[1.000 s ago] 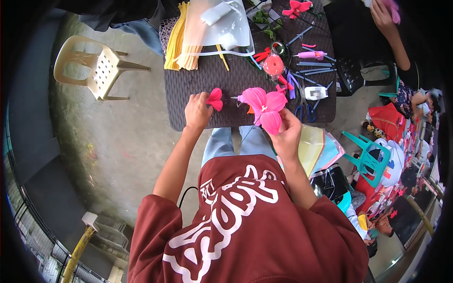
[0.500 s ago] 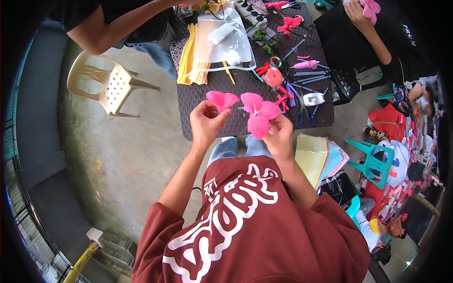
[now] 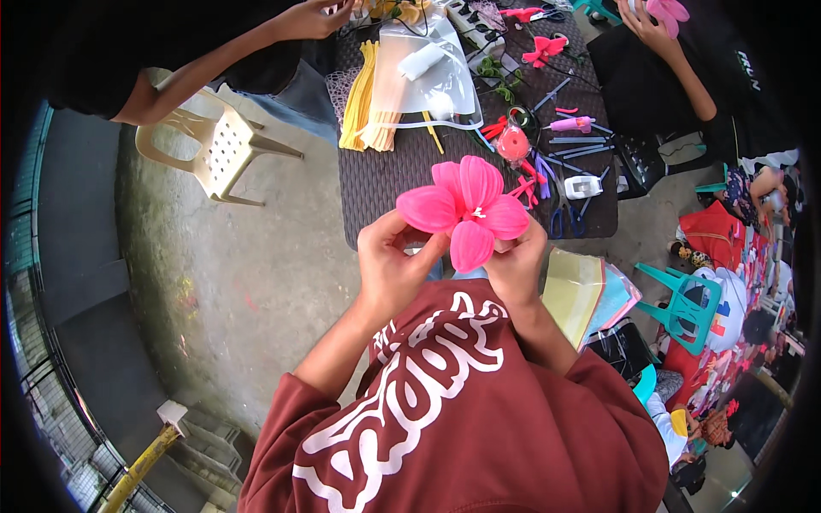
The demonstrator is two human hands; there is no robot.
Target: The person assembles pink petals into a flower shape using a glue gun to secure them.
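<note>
My left hand point(image 3: 390, 269) pinches a pink petal point(image 3: 423, 208) against the left side of a pink flower point(image 3: 475, 239) with white stamens at its centre. My right hand point(image 3: 520, 261) grips the flower from behind at the right, its fingertips partly hidden by the petals. Both hands are in front of the dark woven table point(image 3: 369, 188), near its front edge. Beyond the flower lie a pink roll point(image 3: 513, 142), scissors point(image 3: 566, 218), a white dispenser point(image 3: 583, 186) and a pink glue gun point(image 3: 571, 124).
Clear plastic bags point(image 3: 428, 94) and yellow strips point(image 3: 359, 103) cover the back left table. A co-worker's arm point(image 3: 248, 60) reaches in at top left; another person's hand point(image 3: 654, 34) is top right. A beige chair point(image 3: 222, 158) stands left, coloured sheets point(image 3: 569, 291) and a teal chair point(image 3: 684, 308) right.
My left hand has moved right with the loose petal, which now meets the flower. A co-worker's arm has come into view at the top left. The table sits slightly further right in the picture.
</note>
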